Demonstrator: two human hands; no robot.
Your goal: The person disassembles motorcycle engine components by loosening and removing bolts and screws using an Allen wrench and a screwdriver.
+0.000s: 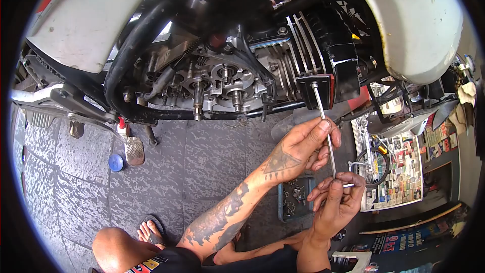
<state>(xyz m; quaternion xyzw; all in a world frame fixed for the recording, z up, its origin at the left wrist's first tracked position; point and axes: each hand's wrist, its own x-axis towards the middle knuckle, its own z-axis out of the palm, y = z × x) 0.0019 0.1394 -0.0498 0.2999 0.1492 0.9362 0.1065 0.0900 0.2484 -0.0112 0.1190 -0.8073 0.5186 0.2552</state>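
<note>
A long, slim T-handle wrench (320, 102) runs from my hands up to a black cover (301, 92) with a reddish edge at the engine's side. Its far end meets a bolt spot on that cover. My left hand (307, 145), at the end of a tattooed forearm, pinches the shaft partway along. Lower down, my right hand (337, 198) is closed around the handle end, where a short bit of the crossbar shows between the fingers. Beside the cover are the engine's cooling fins (305, 45).
The opened engine case (222, 83) bares shafts and gears to the left. Below stands a blue tray (281, 205) of small metal parts. A blue cap (115, 162) lies on the tiled floor (202, 156) near a pedal (134, 150). Sticker-covered boards (394, 202) are at right.
</note>
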